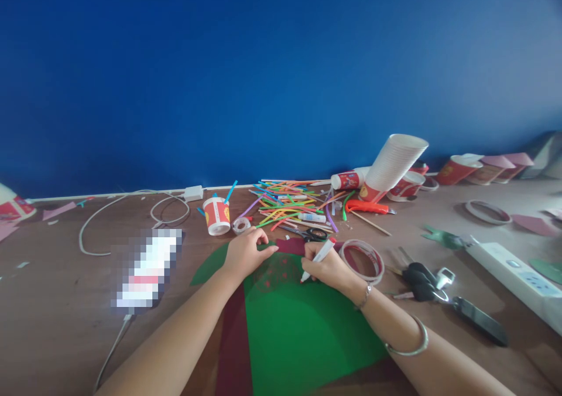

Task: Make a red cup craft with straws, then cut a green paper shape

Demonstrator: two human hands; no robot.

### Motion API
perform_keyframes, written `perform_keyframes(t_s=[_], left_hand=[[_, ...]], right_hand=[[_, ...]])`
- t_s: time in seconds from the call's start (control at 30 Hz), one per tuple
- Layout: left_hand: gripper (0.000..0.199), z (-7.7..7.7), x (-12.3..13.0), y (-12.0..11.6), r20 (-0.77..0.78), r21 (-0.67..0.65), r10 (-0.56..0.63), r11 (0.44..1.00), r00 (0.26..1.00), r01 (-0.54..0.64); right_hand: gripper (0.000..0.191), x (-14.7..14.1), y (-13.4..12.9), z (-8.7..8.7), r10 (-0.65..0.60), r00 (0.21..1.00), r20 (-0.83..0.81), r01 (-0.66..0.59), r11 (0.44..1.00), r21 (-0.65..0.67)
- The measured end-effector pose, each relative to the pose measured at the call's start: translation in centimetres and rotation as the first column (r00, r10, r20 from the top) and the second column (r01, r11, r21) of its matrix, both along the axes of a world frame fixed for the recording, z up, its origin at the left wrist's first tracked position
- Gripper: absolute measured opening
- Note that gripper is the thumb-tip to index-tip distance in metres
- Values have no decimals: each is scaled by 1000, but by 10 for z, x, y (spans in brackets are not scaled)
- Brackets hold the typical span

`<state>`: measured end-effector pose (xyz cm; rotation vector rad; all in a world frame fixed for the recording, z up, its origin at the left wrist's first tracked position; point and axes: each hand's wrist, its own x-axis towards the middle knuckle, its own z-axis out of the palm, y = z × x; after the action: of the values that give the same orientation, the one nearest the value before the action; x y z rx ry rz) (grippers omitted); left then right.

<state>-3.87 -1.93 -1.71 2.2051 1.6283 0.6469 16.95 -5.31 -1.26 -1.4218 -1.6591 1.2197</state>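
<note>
My right hand (325, 262) grips a white marker (324, 250) with red ends, its tip pointing down at a green sheet (302, 325). My left hand (250, 251) rests at the sheet's upper left edge, thumb apart from the bent fingers, with nothing seen in it. Between my hands, faint reddish marks (276, 274) show on a rounded patch of the green surface. Dark red paper (235, 337) lies under the sheet and shows at its left and top. A roll of tape (362, 261) lies beside my right wrist.
Colourful sticks (285, 205) are heaped near the blue wall, with scissors (314, 234) in front. A paper cup (216, 215) stands left of them. Right are stacked cups (390, 164), an orange cutter (369, 207), keys (421, 282) and a power strip (518, 273). A phone (149, 270) lies left.
</note>
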Motion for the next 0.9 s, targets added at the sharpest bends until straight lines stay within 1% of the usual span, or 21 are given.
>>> perform_keyframes(t_s=[0.27, 0.5, 0.73, 0.9], left_hand=[[27, 0, 1, 0, -3, 0, 6, 1000, 1000, -6], [26, 0, 1, 0, -6, 2, 3, 1000, 1000, -3], [27, -2, -1, 2, -10, 12, -5, 1000, 1000, 5], [27, -1, 0, 1, -12, 8, 0, 1000, 1000, 0]], right_hand=[[20, -1, -1, -1, 19, 1000, 22, -19, 999, 30], [19, -1, -1, -2, 40, 996, 79, -45, 997, 60], [20, -1, -1, -2, 41, 997, 70, -44, 998, 40], [19, -1, 0, -3, 42, 997, 62, -45, 998, 37]])
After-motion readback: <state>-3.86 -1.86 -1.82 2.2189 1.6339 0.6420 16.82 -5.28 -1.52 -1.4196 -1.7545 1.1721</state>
